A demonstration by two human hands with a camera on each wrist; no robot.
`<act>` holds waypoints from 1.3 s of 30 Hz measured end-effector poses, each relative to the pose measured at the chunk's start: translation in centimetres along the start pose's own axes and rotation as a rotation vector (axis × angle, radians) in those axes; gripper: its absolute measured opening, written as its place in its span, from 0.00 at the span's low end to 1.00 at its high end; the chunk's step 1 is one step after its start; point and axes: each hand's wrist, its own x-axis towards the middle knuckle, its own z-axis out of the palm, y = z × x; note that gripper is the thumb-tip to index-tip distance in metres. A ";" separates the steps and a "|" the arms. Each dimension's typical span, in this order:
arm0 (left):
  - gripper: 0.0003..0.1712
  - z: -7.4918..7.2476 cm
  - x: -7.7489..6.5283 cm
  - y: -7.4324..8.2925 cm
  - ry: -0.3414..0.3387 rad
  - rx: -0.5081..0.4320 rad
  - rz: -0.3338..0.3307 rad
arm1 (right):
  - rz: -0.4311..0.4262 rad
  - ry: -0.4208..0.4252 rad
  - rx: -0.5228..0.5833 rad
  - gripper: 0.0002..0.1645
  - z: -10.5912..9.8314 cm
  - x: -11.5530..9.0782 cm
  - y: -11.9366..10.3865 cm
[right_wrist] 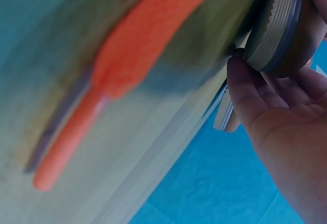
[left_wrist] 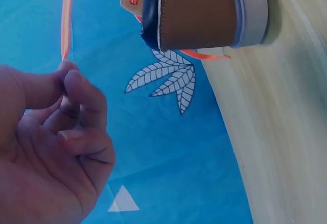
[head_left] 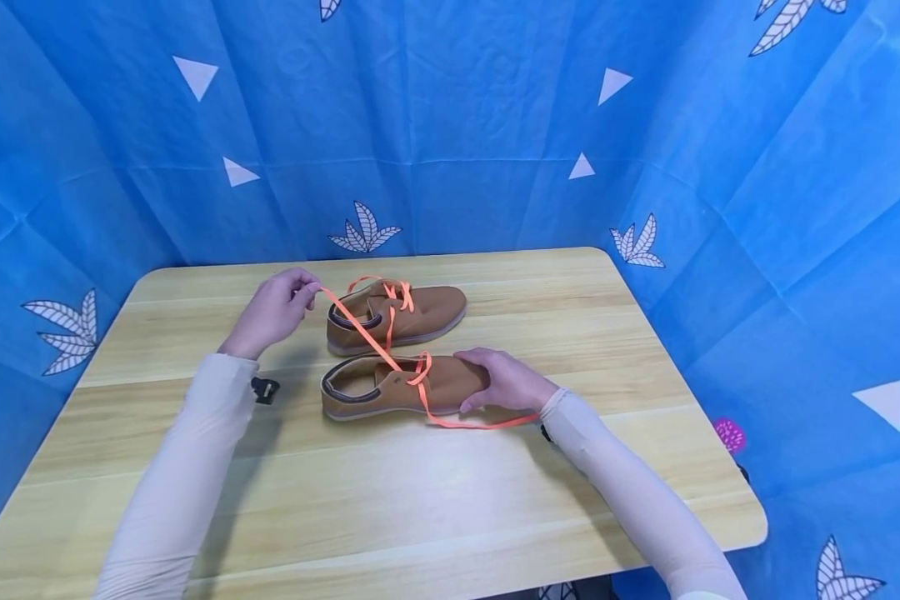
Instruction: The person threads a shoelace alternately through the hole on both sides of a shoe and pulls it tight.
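Two brown lace-up shoes lie side by side, toes to the right. My left hand (head_left: pixel 273 308), raised to the left of them, pinches the end of an orange shoelace (head_left: pixel 352 321) between thumb and index finger. That lace runs in a straight line to the eyelets of the near shoe (head_left: pixel 450 379). My right hand (head_left: pixel 512 382) grips this shoe's toe, thumb on the near side and fingers across the far side. The lace's other half trails along the table past my right wrist; its tipped end (right_wrist: pixel 133 50) looms large in the right wrist view.
Just behind stands the far shoe (head_left: pixel 438 308), its orange lace threaded and a loose end lying by its heel. Both shoes sit on a light wooden table (head_left: pixel 330 517) with rounded corners. A blue patterned cloth (head_left: pixel 465 125) hangs behind and along the sides.
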 end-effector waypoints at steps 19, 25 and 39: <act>0.23 -0.1 -0.9 -2.4 0.085 -0.020 -0.102 | 0.016 0.000 0.030 0.55 0.0 0.0 0.1; 0.22 0.2 -1.5 -3.4 -0.059 0.032 -0.082 | 0.013 -0.062 0.011 0.53 -0.9 0.3 -0.2; 0.19 1.6 -2.3 -5.9 -0.288 0.117 -0.116 | -0.025 -0.001 0.036 0.33 -2.1 1.5 -2.5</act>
